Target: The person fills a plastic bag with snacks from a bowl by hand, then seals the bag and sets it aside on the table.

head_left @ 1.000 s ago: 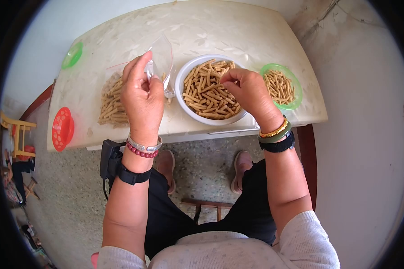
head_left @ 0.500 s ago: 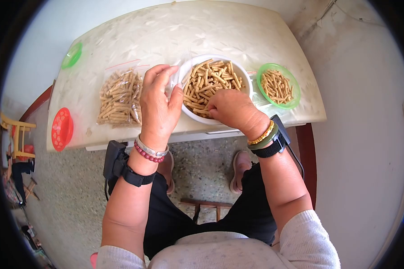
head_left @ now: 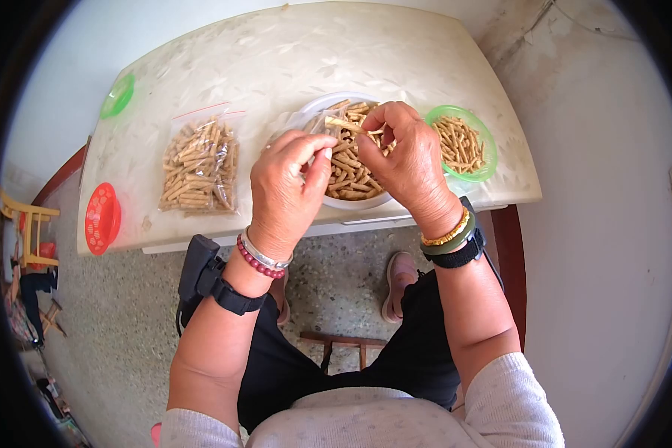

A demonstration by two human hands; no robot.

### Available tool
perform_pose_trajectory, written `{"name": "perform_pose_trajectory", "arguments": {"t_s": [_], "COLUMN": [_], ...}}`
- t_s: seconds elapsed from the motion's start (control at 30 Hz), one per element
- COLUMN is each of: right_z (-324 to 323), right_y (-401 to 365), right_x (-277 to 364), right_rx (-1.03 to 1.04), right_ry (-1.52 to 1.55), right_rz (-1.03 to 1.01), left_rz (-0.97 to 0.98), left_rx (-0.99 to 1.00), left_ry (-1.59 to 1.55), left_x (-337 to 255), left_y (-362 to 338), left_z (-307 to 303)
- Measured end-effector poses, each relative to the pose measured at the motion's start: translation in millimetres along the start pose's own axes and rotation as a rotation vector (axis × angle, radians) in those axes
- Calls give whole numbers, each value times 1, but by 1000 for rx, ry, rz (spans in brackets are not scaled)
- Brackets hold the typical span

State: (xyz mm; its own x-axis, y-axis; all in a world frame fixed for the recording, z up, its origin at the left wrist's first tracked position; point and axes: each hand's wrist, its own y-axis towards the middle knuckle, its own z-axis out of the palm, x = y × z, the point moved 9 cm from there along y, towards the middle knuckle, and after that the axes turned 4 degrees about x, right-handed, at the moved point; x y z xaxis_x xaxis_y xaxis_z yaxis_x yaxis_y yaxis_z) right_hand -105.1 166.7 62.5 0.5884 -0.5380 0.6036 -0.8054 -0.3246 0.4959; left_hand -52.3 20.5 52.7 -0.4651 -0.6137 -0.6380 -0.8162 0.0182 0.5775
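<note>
A white bowl [head_left: 322,101] full of short tan sticks [head_left: 349,173] stands near the table's front edge. Over its left side my left hand [head_left: 287,175] pinches a clear plastic bag [head_left: 295,119]. My right hand [head_left: 405,153], above the bowl's right side, has thumb and forefinger closed round a tan stick [head_left: 343,124] that points left toward the bag's mouth. A filled clear bag of sticks [head_left: 198,166] lies left of my left hand. To the right, a green basket [head_left: 490,151] holds more sticks.
A red plastic basket [head_left: 103,218] is at the table's left front corner, and a green dish [head_left: 117,95] at the left back edge. A yellow chair [head_left: 30,224] stands on the floor at far left. A wall borders the table's right side.
My right hand has risen out of the bowl with a stick in its fingers. My left hand has moved slightly right and down, its fingers now closer together on the bag.
</note>
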Motion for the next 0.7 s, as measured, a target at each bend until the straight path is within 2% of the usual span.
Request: {"name": "perform_pose_trajectory", "arguments": {"t_s": [0.1,0.17,0.2,0.43,0.47,0.5,0.57,0.63,0.67,0.7], "right_z": [-2,-4,-3,-4,-4,-3,2,22,25,33], "right_y": [-2,-3,-3,-5,-5,-5,-6,-9,-9,-11], "right_x": [8,11,13,16,17,12,8,-13,-11,-13], "right_rx": [-50,-71,-70,-61,-61,-56,-51,9,10,38], "right_ry": [-23,-48,-48,-9,-9,68,144,563,563,759], "right_rz": [-55,-94,-121,-194,-194,-137,-80,149,149,218], "left_rz": [-100,-245,-244,-180,-253,-326,-334,-342,-350,-359], "left_rx": [6,-106,-138,9,87,165,217,267,259,252], "left_ry": [-74,-371,-456,-281,-318,-354,-415,-476,-519,-563], "left_x": [12,33,34,27,30,33,39,39,38,38], "left_y": [1,-2,-2,0,-1,-4,-6,-8,-7,-7], "left_z": [0,-1,-1,4,11,18,28,35,37,38]}}
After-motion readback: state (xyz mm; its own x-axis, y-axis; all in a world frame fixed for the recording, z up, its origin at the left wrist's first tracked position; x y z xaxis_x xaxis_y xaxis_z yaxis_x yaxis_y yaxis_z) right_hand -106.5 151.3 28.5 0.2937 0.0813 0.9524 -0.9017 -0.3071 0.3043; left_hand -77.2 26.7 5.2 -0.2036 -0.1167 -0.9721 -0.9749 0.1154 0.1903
